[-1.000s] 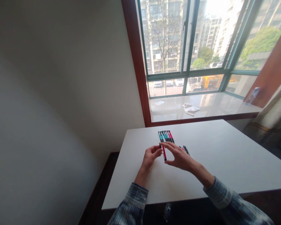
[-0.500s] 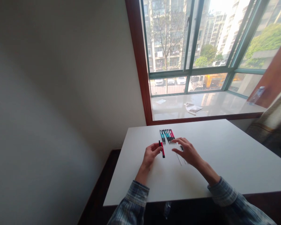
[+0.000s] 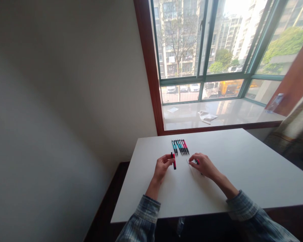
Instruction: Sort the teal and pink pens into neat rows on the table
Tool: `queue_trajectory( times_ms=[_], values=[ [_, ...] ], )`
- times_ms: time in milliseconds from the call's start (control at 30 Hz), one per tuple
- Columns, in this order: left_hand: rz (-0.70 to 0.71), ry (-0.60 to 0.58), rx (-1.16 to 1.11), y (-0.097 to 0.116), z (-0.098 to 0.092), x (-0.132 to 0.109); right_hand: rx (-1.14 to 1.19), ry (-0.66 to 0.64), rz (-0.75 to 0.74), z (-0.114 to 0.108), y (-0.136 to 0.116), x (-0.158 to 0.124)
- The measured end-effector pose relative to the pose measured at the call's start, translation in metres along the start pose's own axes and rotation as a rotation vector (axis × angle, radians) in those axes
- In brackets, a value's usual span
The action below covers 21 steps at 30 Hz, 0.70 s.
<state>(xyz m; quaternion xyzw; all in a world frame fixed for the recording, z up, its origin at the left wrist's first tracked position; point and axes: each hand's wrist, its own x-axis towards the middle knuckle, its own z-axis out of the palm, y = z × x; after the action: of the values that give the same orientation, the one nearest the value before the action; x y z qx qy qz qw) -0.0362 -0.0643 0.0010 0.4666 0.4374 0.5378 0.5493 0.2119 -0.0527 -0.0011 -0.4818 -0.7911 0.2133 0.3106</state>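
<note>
Between the thumb and fingers of my left hand is a red and black pen barrel, held upright just above the table. My right hand has its thumb and forefinger pinched at the upper part of a thin white pen refill, which slants down toward the tabletop. Partly hidden under the right hand is another small red and black pen part. Beyond both hands lies a row of several click pens, teal ones on the left and pink-red ones on the right.
The white table stands against a windowsill. On the sill are a crumpled white cloth, a flat piece of paper and a clear bottle. A curtain hangs at the right.
My right hand has lowered, and its spread fingers have come together at the white refill. My left hand stays almost still with the pen barrel.
</note>
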Motion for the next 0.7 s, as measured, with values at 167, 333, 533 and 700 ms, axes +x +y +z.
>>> queue_trajectory(
  times_ms=[167,333,533,700],
  values=[
    [0.032,-0.017,0.049,0.001,0.002,0.0,0.374,0.054,0.065,-0.005,-0.015,0.008],
    [0.03,-0.046,0.094,0.0,0.002,0.0,0.417,0.101,0.072,-0.009,-0.031,0.02],
    [0.028,-0.064,0.104,0.001,0.005,-0.001,0.329,0.08,0.029,-0.008,-0.038,0.028],
    [0.029,-0.072,0.101,0.002,0.006,-0.002,0.38,0.034,0.074,-0.002,-0.033,0.026]
  ],
)
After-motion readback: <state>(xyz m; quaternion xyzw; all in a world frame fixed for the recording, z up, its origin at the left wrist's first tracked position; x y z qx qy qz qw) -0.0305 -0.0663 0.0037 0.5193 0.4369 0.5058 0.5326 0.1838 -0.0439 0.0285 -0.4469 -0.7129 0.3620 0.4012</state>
